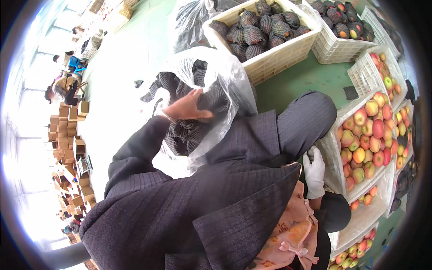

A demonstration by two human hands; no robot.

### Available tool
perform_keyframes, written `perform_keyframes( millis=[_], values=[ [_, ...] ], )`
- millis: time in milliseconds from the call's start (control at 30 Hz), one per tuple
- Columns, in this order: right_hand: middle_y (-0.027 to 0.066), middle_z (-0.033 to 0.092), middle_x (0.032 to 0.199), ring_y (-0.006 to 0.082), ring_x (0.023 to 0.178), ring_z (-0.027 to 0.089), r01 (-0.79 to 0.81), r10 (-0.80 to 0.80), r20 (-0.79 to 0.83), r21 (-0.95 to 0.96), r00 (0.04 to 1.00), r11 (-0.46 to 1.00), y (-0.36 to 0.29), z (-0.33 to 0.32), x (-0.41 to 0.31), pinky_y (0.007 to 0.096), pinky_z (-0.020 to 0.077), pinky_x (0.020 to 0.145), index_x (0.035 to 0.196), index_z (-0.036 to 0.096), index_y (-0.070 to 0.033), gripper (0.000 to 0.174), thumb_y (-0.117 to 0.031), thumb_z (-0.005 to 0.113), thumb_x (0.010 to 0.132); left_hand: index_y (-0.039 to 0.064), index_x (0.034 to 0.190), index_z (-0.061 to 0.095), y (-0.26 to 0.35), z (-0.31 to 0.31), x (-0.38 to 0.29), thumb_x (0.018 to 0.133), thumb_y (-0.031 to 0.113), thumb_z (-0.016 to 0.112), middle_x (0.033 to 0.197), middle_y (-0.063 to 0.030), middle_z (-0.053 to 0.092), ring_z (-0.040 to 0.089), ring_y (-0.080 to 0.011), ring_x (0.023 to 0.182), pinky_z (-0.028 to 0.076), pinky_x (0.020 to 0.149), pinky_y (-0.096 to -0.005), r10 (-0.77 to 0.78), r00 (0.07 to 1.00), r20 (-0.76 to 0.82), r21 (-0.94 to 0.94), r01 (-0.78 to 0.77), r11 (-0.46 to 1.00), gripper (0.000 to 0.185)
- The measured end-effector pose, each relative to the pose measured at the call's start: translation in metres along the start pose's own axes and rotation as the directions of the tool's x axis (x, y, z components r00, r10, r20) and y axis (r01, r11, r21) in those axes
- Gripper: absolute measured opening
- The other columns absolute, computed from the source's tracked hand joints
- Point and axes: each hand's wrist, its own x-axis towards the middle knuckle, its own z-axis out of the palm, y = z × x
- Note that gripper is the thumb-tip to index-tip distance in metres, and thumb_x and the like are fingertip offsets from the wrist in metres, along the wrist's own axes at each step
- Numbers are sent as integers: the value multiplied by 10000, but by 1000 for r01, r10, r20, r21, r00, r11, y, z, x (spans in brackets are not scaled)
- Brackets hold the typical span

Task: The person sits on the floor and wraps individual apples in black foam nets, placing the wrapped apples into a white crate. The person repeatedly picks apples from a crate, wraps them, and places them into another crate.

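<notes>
My bare left hand (189, 106) is over the mouth of a clear plastic bag (236, 72), thumb and fingers apart, with nothing seen in its grasp. Loose black foam net sleeves (189, 135) fill the bag around it. My right hand (314, 172), in a white glove, hangs low beside my knee, close to a lined crate of red and yellow apples (366, 138). Its fingers are slightly bent and partly hidden, so I cannot tell whether they hold anything.
Ahead stands a white plastic crate (280, 62) of apples in black foam nets (253, 33), with a second such crate (344, 50) to its right. More apple crates (357, 219) line my right side. Cardboard boxes (64, 131) and seated people (62, 87) are far left.
</notes>
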Motion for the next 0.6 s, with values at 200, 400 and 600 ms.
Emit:
perform_keyframes(
  millis=[200,400,600],
  values=[
    [167,627,905,281,795,614,95,-95,-5,-77,995,993,7,4,-1,352,483,725,1118,543,-13,303,-119,611,843,-125,1357,215,10,29,-25,666,535,761,1347,-323,354,355,-382,1294,324,1057,-371,-241,964,-109,-132,227,965,1101],
    [204,611,991,372,917,588,0,1,11,-95,1000,995,-5,-1,-5,419,466,792,1108,533,-6,336,-208,605,849,-48,1393,171,21,55,0,615,393,810,1394,-279,262,352,-459,1242,374,1007,-454,-41,957,-286,-59,25,998,1099],
    [189,615,1015,359,916,599,-6,17,52,-208,999,978,-29,15,-7,433,479,780,1072,554,-6,343,-243,607,831,-21,1406,139,-24,87,102,576,408,815,1439,-314,130,237,-531,1275,272,1071,-495,-95,995,42,-79,98,992,1154]
  ],
)
